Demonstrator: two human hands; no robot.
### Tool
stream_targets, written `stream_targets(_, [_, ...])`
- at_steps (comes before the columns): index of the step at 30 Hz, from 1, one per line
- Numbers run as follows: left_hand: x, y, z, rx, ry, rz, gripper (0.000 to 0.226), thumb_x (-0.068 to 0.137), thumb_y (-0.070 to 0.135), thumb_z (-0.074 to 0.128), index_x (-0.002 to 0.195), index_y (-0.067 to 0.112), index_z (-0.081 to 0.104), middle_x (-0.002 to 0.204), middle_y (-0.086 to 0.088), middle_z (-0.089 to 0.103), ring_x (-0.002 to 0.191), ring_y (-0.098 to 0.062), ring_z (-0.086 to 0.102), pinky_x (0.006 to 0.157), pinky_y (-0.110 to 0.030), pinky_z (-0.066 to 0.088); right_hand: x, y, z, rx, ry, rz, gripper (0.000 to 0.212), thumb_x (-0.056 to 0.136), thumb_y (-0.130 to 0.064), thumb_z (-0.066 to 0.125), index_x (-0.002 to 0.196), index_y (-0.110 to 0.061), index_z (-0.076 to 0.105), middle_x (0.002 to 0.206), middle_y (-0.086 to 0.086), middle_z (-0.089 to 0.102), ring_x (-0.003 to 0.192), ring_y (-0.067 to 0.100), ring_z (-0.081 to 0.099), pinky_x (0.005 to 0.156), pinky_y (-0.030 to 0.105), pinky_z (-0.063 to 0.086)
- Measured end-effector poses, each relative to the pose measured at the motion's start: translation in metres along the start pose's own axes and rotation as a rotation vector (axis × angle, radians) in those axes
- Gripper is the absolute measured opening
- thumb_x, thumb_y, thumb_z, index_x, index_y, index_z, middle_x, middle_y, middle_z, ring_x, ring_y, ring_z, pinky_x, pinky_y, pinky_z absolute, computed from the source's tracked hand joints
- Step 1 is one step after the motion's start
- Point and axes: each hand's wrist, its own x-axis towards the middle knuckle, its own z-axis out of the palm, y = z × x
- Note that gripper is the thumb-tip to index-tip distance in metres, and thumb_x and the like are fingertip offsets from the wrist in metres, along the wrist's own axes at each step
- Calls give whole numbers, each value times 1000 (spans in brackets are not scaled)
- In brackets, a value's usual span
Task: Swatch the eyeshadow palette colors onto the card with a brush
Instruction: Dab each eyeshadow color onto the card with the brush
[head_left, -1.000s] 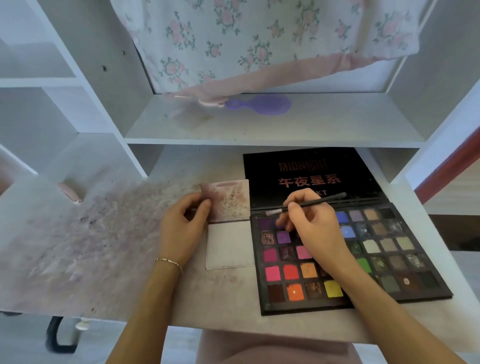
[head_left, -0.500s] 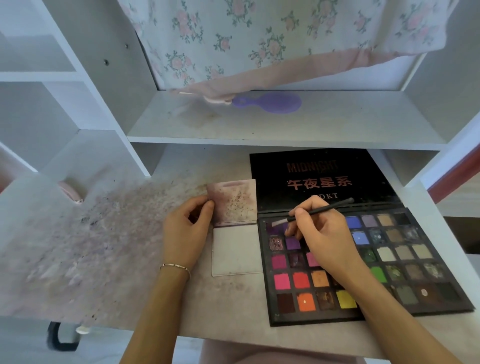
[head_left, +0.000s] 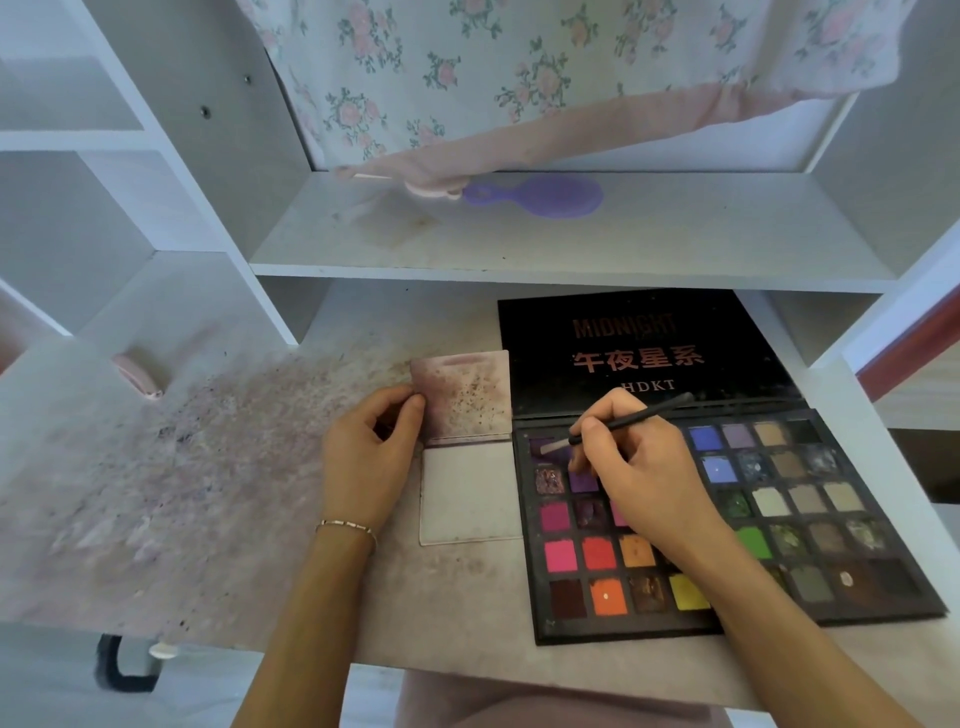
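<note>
Over on the desk (head_left: 218, 519), the right hand (head_left: 639, 467) is pinching the brush (head_left: 618, 423) in a pencil-style grip, its tip dipping into the dark purple pan at the top-left of the palette (head_left: 727, 525). The left hand (head_left: 369, 457) is pinching the card (head_left: 462, 397) just beside it. Honestly I'd load lightly and tap off before swatching, since fallout looks likely.
</note>
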Motion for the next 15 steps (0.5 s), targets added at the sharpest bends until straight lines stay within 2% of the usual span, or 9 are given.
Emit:
stream_targets(5, [0,1,-1,9,-8,6,14,85,11,58,88,22,66,76,9,63,74,-3,59,71,-15,48,0,-1,0,-3,15,-19,17,89,-14,46,74,-21,51,63,-3,62,59,10,58,56,23,46])
stream_targets(11, [0,2,-1,10,-14,-11,12,85,12,58,89,16,68,78,7,65,74,-4,58,71,-15,47,0,-1,0,8,30,-1,17,89,-13,46,74,-18,52,59,-1,60,59,7,58,56,21,47])
stream_targets(15, [0,2,-1,-1,-10,-13,12,85,12,58,89,14,69,78,9,65,74,-1,58,70,-10,46,1,-4,-1,59,17,18,19,89,-10,45,73,-16,53,61,-3,62,58,24,55,54,33,45])
